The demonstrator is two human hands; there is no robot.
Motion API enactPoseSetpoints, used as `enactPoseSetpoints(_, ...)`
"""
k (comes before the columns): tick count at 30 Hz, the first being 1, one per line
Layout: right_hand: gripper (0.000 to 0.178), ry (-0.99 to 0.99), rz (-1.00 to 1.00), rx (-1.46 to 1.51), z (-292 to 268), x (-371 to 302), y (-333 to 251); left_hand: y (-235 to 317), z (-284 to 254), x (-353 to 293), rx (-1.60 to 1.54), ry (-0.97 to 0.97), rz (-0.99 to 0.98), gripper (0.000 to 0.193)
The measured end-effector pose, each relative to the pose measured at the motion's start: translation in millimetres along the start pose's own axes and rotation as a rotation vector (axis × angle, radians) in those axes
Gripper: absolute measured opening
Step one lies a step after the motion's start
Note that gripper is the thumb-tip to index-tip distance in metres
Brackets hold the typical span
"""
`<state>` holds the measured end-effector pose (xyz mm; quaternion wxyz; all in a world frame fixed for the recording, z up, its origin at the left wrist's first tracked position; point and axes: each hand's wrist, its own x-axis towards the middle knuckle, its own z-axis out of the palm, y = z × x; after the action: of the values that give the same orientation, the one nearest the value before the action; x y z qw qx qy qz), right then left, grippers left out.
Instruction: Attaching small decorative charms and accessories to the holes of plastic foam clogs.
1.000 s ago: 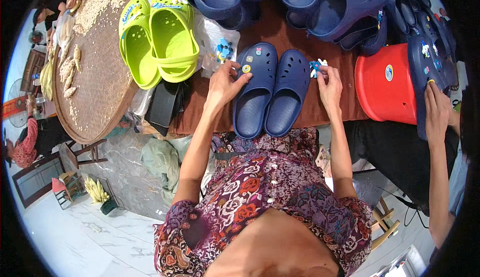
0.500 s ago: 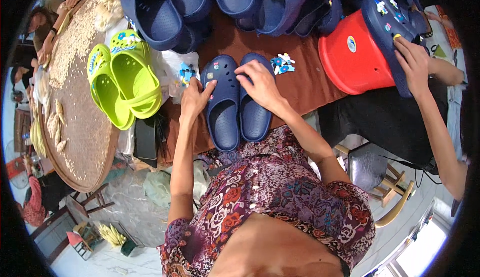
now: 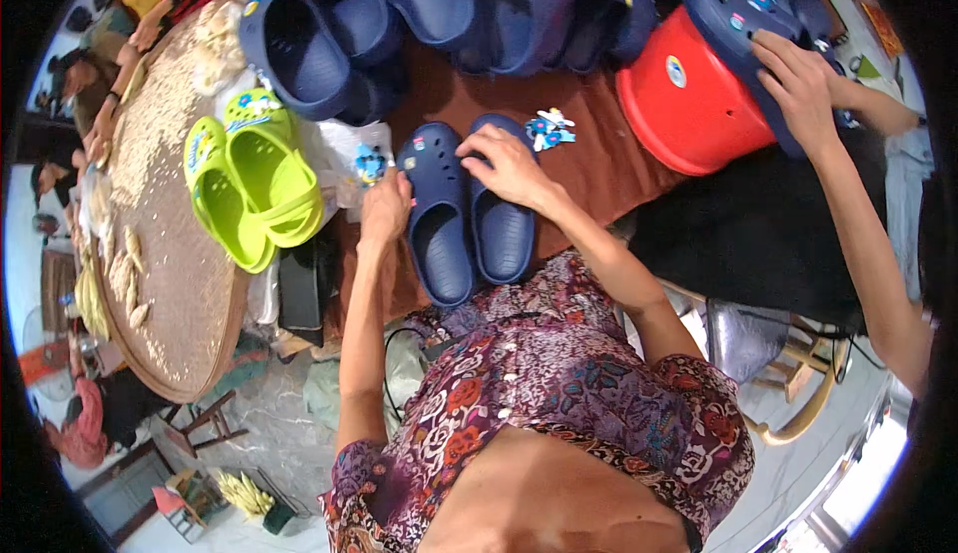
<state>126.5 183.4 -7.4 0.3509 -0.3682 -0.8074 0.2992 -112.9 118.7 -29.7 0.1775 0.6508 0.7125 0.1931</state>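
1. Two navy clogs (image 3: 440,244) lie side by side on the worktop (image 3: 589,194), toes pointing away from the person; small charms dot the left one.
2. Left hand (image 3: 385,206): at the left clog's outer side, fingers bent; whether it grips anything, I cannot tell.
3. Right hand (image 3: 507,166): over the right clog's upper, fingers curled; a hold on something small cannot be made out.
4. Blue-and-white charms (image 3: 550,130) lie just right of the right clog's toe; a whitish bag (image 3: 344,144) is near the left hand.
5. Green clogs (image 3: 254,179) stand left; a co-worker's hand (image 3: 798,79) touches another clog (image 3: 733,19) by a red tub (image 3: 694,94).
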Motion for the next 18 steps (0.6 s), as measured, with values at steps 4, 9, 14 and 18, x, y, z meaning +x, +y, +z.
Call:
enactPoseSetpoints(4, 0.015, -0.045, 0.02, 0.027, -4.5, 0.2, 4.8, 0.2, 3.3, -1.0, -0.052, 0.027, -0.004, 0.03)
enactPoseSetpoints(9, 0.015, -0.07, 0.038, 0.01, -2.2, 0.6, 7.4, -2.6, 3.5, -4.0, -0.075, 0.041, -0.05, 0.031)
enactPoseSetpoints(14, 0.02, -0.127, 0.052, -0.009, -1.4, 2.8, -6.0, 5.7, 0.3, -9.3, -0.147, 0.027, -0.142, 0.035)
enactPoseSetpoints(18, 0.041, -0.278, -0.001, -0.024, -7.1, -2.3, -35.8, 7.1, -11.8, -22.6, -0.253, 0.021, -0.206, 0.041)
